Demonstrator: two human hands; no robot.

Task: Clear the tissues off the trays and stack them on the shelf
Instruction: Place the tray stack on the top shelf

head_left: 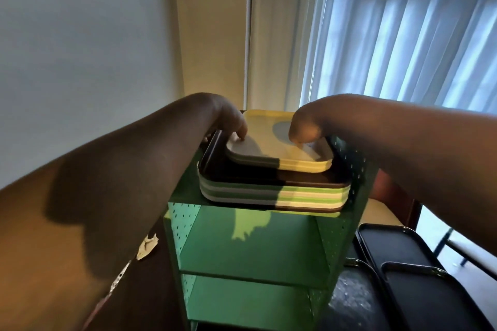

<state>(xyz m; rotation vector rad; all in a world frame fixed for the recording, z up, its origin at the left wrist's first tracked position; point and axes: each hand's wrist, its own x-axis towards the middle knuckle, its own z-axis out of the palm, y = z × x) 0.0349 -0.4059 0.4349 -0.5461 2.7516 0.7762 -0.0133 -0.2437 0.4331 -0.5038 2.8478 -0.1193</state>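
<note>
While the green pegboard shelf (250, 244) stands against the wall with its lower compartments bare, we have the stacking step in hand: on its top sits a pile of trays (274, 191), wide dark and green-striped ones below and a smaller pale yellow tray (269, 126) uppermost. To the right, low down, more dark trays (403, 285) wait on what looks like a bench, so we judge the job only partly done; no tissues show on any tray here. Our left hand (228, 121) rests curled at the yellow tray's near left corner, fingertips pressing its surface, and our right hand (306, 129) sits curled at its near right side, fingertips down on it; neither clearly wraps the rim, so whether we grip or merely press, we cannot tell. The yellow tray lies set back and off-centre on the larger ones. Our next move calls for squaring it on the pile, letting go, and reaching down right for another dark tray.
</note>
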